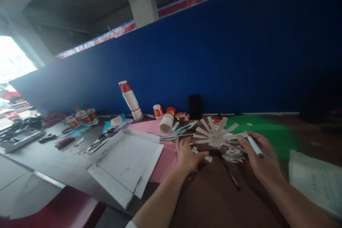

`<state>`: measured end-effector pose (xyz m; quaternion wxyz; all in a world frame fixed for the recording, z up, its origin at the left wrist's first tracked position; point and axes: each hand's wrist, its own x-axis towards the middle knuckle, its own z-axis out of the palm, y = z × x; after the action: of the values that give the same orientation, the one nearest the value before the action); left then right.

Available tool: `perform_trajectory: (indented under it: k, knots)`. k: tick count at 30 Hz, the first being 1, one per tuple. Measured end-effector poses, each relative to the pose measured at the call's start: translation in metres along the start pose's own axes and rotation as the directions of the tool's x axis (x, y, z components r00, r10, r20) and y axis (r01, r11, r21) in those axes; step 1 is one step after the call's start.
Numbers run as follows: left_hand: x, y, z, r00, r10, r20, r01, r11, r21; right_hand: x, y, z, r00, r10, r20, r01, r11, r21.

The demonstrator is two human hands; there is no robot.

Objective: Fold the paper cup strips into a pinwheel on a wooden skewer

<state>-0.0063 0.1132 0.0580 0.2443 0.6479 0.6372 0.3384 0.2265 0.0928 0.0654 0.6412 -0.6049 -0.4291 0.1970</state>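
Note:
A paper cup cut into spread strips (216,139), like a white flower with dark dots at its middle, stands above the brown tabletop. My right hand (263,155) is closed around a white marker (255,146), and its fingertips meet one of the strips on the right. My left hand (188,156) rests low over the table to the left of the cut cup, thumb stretched out and fingers apart. Near that thumb lies a loose white paper strip (207,158). Below the cut cup are a pile of white paper scraps (233,156) and a thin dark stick-like tool (232,174).
An open white cardboard box lid (120,165) lies left over pink paper (165,156). Behind it, a tall leaning stack of paper cups (130,101) stands before a blue partition (187,53). Green paper (269,135) and a pale printed sheet (315,178) lie right.

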Motion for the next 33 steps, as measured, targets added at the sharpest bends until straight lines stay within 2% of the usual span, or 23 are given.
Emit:
perform_trajectory:
  k: [2,4,6,10,15,16,18,21,25,28,33]
  knots:
    - [0.004,0.007,0.005,0.999,0.020,-0.046,-0.023,0.998,-0.066,0.000,-0.001,-0.001,1.000,0.004,-0.014,-0.004,1.000,-0.006]
    - [0.010,0.013,0.012,0.998,0.025,-0.060,-0.038,0.971,-0.234,0.000,-0.002,-0.001,1.000,0.010,-0.018,-0.011,1.000,-0.027]
    - [0.016,0.016,0.021,0.999,-0.040,-0.013,0.028,0.863,-0.504,-0.001,-0.004,-0.002,1.000,0.003,-0.009,-0.004,0.999,-0.044]
    - [0.021,0.013,0.036,0.998,-0.065,0.027,0.067,0.780,-0.622,0.000,0.000,-0.003,0.999,-0.041,0.010,0.041,0.995,-0.091]
    - [0.026,-0.005,0.031,0.991,-0.131,-0.013,0.077,0.657,-0.750,0.006,0.013,-0.003,0.995,-0.065,-0.074,0.053,0.987,-0.155]
    - [0.028,-0.008,0.029,0.989,-0.147,-0.015,0.082,0.629,-0.773,0.007,0.015,-0.003,0.995,-0.028,-0.091,0.016,0.991,-0.131]
    - [0.031,-0.014,0.025,0.986,-0.168,-0.019,0.081,0.571,-0.817,0.007,0.018,-0.001,0.990,0.119,-0.081,-0.120,0.993,-0.001]
    - [0.034,-0.017,0.023,0.984,-0.177,-0.020,0.071,0.494,-0.867,0.004,0.020,0.002,0.953,0.302,0.025,-0.302,0.936,0.181]
    - [0.034,-0.012,0.024,0.989,-0.151,-0.002,0.061,0.406,-0.912,-0.001,0.024,0.011,0.919,0.348,0.186,-0.388,0.881,0.272]
    - [0.032,-0.006,0.022,0.995,-0.097,0.004,0.036,0.329,-0.944,-0.006,0.025,0.019,0.884,0.390,0.257,-0.457,0.833,0.311]
    - [0.027,0.004,0.020,1.000,0.002,0.028,0.027,0.246,-0.969,-0.019,0.008,0.030,0.822,0.434,0.370,-0.556,0.753,0.351]
